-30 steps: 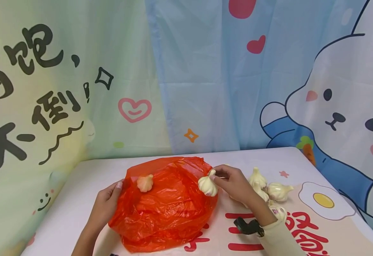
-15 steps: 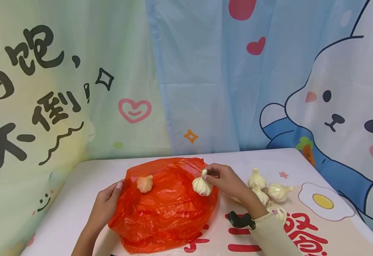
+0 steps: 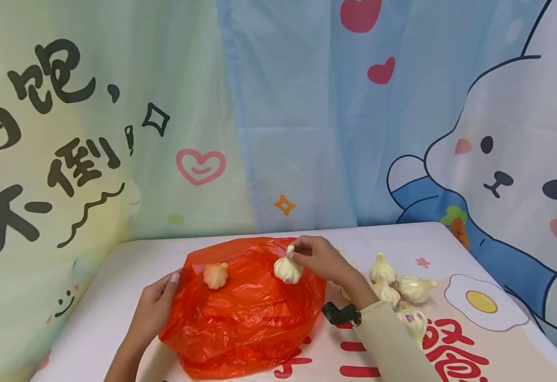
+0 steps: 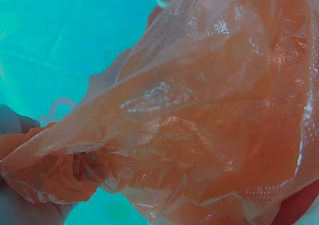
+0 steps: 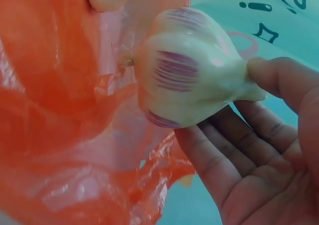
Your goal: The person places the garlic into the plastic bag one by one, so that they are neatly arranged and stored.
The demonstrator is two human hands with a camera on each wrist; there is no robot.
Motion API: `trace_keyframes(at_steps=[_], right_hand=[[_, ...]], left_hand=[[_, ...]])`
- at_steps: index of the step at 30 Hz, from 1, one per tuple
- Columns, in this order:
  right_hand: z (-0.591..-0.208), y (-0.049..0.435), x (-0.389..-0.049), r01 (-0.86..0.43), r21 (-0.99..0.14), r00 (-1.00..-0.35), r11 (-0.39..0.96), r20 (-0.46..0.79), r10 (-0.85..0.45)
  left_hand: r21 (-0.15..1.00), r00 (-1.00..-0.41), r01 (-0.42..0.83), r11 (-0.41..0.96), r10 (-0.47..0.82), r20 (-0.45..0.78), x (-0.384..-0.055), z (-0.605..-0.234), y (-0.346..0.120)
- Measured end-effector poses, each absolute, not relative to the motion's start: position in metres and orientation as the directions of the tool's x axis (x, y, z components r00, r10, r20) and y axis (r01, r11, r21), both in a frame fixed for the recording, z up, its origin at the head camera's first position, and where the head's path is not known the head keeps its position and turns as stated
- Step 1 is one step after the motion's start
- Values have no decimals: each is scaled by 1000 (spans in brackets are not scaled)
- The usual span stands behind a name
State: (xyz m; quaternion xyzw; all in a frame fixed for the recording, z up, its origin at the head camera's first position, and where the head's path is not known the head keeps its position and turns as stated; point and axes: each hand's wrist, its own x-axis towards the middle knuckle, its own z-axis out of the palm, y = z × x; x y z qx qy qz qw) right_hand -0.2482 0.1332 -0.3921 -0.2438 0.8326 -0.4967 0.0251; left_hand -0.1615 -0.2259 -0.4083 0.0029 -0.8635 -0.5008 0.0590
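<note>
A red plastic bag (image 3: 240, 323) lies spread wide on the table, crumpled and partly see-through. My left hand (image 3: 156, 305) pinches the bag's left edge between thumb and fingers; in the left wrist view the bag (image 4: 199, 115) fills most of the picture. Over the bag's right part, my right hand (image 3: 323, 260) holds a garlic bulb (image 3: 288, 268) by its stem. Purple streaks mark that bulb (image 5: 184, 70) in the right wrist view, where thumb and fingers grip its neck. Another garlic bulb (image 3: 215, 276) sits at the bag's left side, near my left hand.
Several garlic bulbs (image 3: 416, 289) are grouped on the table (image 3: 154, 249) right of the bag, some partly behind my right arm. A printed curtain (image 3: 288, 116) hangs behind the table's far edge. A dark wrist device (image 3: 340, 314) sits on my right wrist.
My right hand has moved left and slightly up, carrying the garlic bulb farther over the bag. The left hand keeps its hold on the bag's edge.
</note>
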Motion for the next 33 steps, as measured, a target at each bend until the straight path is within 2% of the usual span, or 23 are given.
trace_keyframes(at_steps=[15, 23, 33], right_hand=[[-402, 102, -263, -340, -863, -870, 372, 139, -472], [-407, 90, -267, -386, -820, -859, 422, 152, -489], [-410, 74, -267, -432, -785, -838, 443, 169, -518]], left_hand=[[861, -995, 21, 508, -73, 67, -163, -406, -225], [868, -994, 41, 494, -65, 84, -162, -408, -226], [855, -995, 9, 518, -77, 58, -164, -405, -224]])
